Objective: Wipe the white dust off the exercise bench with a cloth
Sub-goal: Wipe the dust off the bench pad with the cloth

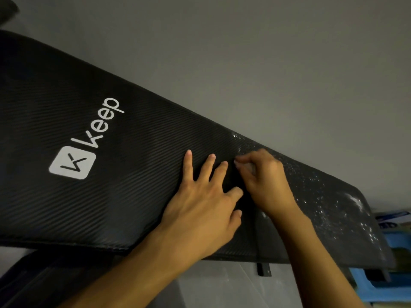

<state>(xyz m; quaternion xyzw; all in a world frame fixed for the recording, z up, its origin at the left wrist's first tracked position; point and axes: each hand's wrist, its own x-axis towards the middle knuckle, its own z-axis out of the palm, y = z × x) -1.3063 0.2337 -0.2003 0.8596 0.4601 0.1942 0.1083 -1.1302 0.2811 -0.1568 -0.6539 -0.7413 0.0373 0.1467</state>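
There is one bench (66, 107) under me, its pad black, long and flat, with a fine diagonal ribbed weave and a stitched near edge. Toward its left end sit one white rounded-square logo (72, 163) and one white word, "Keep" (104, 121). At mid-bench my left hand (206, 203) lies flat on the pad, its fingers (188, 161) straight and spread. Just beside it my right hand (264, 181) rests near the far edge, fingers (240, 162) curled and bunched together. Something pale shows inside the curl, but I cannot tell whether I am pinching the cloth. From that hand to the right end, the white dust (320, 196) lies as scattered specks, with one denser smear (355, 201) by the far right corner. Past the right end sit one box (391, 218) with unreadable blue print and one blue plastic piece (378, 292).
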